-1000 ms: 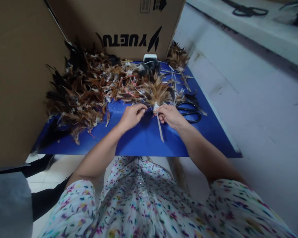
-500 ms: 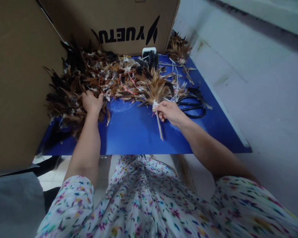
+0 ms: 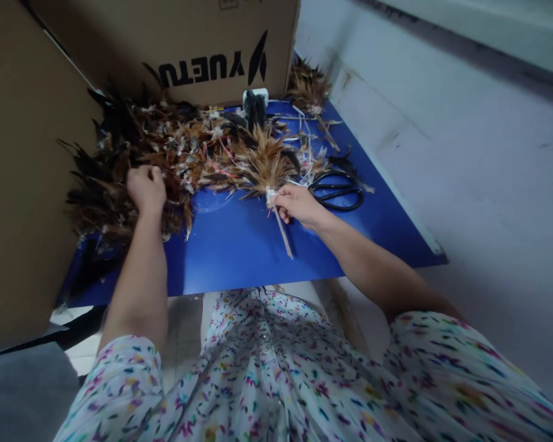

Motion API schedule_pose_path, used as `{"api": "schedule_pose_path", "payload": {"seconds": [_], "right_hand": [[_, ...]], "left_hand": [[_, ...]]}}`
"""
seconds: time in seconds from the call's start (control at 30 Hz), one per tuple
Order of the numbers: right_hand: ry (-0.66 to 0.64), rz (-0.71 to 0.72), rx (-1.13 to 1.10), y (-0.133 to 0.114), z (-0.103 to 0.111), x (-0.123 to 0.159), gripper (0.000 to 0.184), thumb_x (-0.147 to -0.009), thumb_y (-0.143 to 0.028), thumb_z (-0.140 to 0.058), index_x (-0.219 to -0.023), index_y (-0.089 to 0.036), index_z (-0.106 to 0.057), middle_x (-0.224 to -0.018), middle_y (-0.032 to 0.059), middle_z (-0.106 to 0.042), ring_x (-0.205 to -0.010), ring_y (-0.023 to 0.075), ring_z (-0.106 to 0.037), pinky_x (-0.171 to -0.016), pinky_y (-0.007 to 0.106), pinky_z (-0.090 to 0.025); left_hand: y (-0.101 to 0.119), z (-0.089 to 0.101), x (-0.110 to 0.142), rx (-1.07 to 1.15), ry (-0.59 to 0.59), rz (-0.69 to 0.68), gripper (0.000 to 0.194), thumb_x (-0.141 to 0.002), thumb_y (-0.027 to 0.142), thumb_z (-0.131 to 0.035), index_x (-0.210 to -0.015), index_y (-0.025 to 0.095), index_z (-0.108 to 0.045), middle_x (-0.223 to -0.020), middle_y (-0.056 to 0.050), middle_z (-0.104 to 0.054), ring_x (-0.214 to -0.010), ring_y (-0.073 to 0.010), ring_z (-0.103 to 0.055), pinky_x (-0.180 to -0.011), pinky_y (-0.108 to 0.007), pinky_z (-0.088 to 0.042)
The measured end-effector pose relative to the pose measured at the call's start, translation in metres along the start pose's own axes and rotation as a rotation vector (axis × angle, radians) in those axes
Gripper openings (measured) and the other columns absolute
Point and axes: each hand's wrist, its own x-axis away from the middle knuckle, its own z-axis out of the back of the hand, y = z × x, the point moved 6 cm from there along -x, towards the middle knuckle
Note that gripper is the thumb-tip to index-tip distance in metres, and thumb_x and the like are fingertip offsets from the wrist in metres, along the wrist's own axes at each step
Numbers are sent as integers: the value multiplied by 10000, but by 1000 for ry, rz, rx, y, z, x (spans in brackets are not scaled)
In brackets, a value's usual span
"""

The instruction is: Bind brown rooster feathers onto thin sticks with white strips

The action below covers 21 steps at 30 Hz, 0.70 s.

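Down in the heap of brown and black feathers [image 3: 105, 202] on the left is my left hand [image 3: 146, 189], its fingers curled in and the thumb drawn close. Whatever it pinches is hidden. My right hand [image 3: 295, 204] is closed around the neck of a small feather duster [image 3: 268, 162], where a white binding shows. The duster's brown feathers fan out away from me, and its thin stick [image 3: 283, 234] points back toward my body. Just right of that hand lie scissors [image 3: 338, 191] with black loop handles.
A blue tabletop [image 3: 239, 245] carries everything. Cardboard boxes [image 3: 203, 37] wall off its back and left. Another feather bunch on a stick [image 3: 308, 89] lies at the back right, near a white object [image 3: 257, 96] and loose white strips. The pale wall [image 3: 419, 153] borders the right.
My left hand has moved within the feather heap, and its thumb and fingers have drawn together. The right hand keeps its hold on the duster. The whole view has shifted and tilted slightly.
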Motion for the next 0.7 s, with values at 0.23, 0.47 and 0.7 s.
{"api": "schedule_pose_path", "payload": {"seconds": [0.23,0.47,0.7], "right_hand": [[3,-2,-21,-2,0,-3,248,-859,-26,-603,-677,-170,-516,-502,-42,-599,-342,58,-467,-292,160,-381],[-5,22,-29,-2,3,-8,245,-865,-32,-600,-676,-169,-525,-491,-41,-592,-344,61,-472,-288,159,-393],[-2,27,0,-2,3,-8,242,-858,-26,-597,-672,-167,-533,-460,-38,-580,-338,65,-472,-297,159,-408]], "left_hand": [[-51,13,-29,-158,-61,241,1022,-718,433,-790,-1539,54,-314,-1556,-303,-318,-1441,-488,-285,-1070,-632,-346],[-78,-14,-56,-291,-199,155,631,-769,270,-703,-1347,103,-512,-1158,-186,-591,-1146,-383,-588,-940,-592,-460],[-66,14,-75,-269,-95,92,419,-685,85,-620,-618,234,-234,-616,45,-195,-905,-270,-579,-934,-533,-479]]}}
